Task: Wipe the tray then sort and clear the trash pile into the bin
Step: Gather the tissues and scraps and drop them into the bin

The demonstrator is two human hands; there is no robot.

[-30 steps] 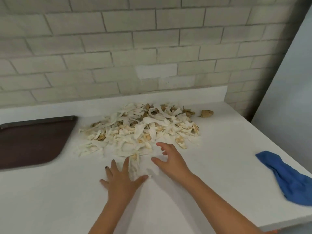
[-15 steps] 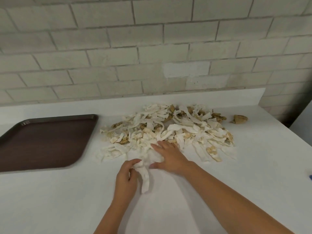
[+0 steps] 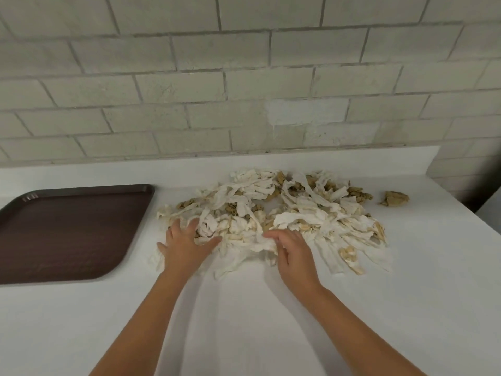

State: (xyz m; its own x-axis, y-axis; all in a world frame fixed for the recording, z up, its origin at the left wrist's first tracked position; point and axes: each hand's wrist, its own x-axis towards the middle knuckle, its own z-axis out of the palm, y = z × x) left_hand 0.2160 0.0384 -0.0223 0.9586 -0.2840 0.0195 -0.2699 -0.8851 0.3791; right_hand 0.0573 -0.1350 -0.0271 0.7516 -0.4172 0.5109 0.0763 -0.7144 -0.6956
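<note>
Left hand (image 3: 187,245) moved toward the tray (image 3: 81,189), fingers now spread wide on the trash pile (image 3: 298,213) just right of the tray, right hand (image 3: 294,252) curled round white strips (image 3: 259,243) there; hasty raking could scatter loose scraps off the counter (image 3: 244,321).

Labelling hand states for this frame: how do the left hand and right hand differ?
The left hand lies flat with fingers spread, pressing the near-left edge of the trash pile. The right hand has curled fingers and appears to pinch a white strip. The left hand sits nearer the tray, while the right hand sits at the pile's near middle. Shared: both are bare, palm-down and touching the pile's near edge.
</note>
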